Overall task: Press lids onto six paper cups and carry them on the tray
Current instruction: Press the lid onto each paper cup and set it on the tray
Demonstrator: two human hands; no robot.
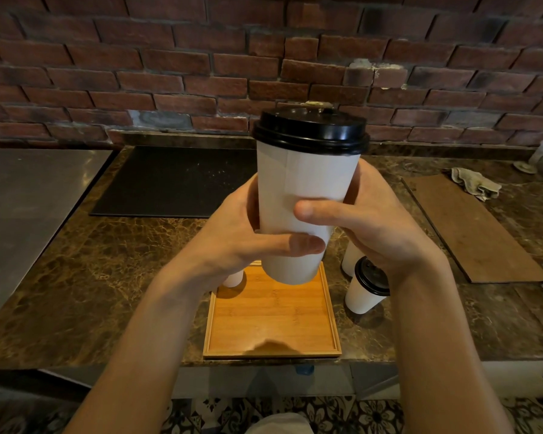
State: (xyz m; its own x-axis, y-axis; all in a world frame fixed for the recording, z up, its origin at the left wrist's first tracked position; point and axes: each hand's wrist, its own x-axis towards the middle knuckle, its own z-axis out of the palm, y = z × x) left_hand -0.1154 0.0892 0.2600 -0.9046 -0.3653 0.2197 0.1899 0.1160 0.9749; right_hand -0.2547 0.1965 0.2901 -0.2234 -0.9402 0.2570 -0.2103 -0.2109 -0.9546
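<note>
The lidded cup (304, 189) hangs above the tray (273, 324), our left grip (242, 236) and right grip (367, 220) both wrapped round its wall. We judge squeezing too hard could buckle the paper and pop the lid (311, 130) loose over the bench (123, 277).

In view are 4 cups (308, 189), 2 lids (311, 130) and 1 tray (273, 317).

Red brick wall (170, 57), brown marbled counter (107, 277), steel surface (22, 198) at left, patterned floor tiles (358, 415) below

Upright white cup (298, 208), black lid (311, 130) on, above wooden tray (271, 321).
</note>
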